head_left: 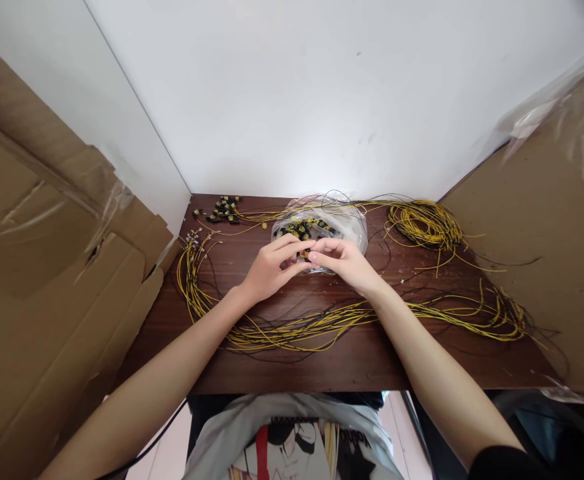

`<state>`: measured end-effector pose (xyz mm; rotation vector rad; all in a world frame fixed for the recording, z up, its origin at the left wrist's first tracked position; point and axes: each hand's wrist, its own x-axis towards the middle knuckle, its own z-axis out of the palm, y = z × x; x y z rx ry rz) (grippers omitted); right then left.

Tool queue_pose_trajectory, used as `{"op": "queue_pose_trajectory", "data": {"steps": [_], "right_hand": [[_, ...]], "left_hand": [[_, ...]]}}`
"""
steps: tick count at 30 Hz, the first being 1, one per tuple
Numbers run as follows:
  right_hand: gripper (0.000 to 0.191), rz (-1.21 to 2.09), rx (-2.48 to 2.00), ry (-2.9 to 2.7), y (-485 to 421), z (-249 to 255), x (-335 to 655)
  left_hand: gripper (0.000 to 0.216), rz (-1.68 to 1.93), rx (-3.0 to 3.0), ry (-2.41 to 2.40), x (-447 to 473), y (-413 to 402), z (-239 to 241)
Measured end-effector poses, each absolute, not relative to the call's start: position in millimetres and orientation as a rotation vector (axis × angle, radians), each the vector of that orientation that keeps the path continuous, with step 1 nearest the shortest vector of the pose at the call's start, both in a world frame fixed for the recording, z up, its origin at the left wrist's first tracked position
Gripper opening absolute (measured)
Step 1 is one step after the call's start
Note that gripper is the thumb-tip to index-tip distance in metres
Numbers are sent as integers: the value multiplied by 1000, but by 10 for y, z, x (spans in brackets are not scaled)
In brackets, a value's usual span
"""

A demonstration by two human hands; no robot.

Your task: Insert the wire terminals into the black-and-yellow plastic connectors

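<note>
We are pinching a small black and yellow connector [304, 254] where our two hands are meeting, so it is sitting right between the fingertips with only a sliver of it showing. Our left hand [271, 268] is closing on it from the left, thumb below and fingers [292, 243] curled over the top. Our right hand [346, 264] is closing on it from the right in the same way, its fingertips touching those of the left. Both hands are nearly shut, with no gap beyond the piece itself, and whether a wire is running into it we cannot tell. The connector is hovering just above the table [352, 363], at the near edge of a clear bag [355, 230] that is holding more such pieces. Yellow wires [292, 333] are lying in long loops under our wrists and trailing off to the right. A coil [425, 223] of them is resting at the back right, and a pile [225, 208] of finished ends is sitting at the back left. Cardboard [47, 280] is standing on both sides, against a white wall [297, 100].
</note>
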<state>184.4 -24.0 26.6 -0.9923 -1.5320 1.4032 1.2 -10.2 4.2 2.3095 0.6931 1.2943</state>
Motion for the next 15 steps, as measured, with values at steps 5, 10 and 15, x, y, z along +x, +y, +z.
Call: {"op": "queue_pose_trajectory", "data": {"steps": [5,10,15], "right_hand": [[23,1384,-1012,-1537,-253,298,1830],[23,1338,-1022,-1519,-247,270,1824],[20,1202,-1035,-1618,-245,227,1812]], "left_hand": [[28,1303,2265,681,27,-113,55],[30,1287,2216,694,48,-135,110],[21,1375,2219,720,44,-118,148]]}}
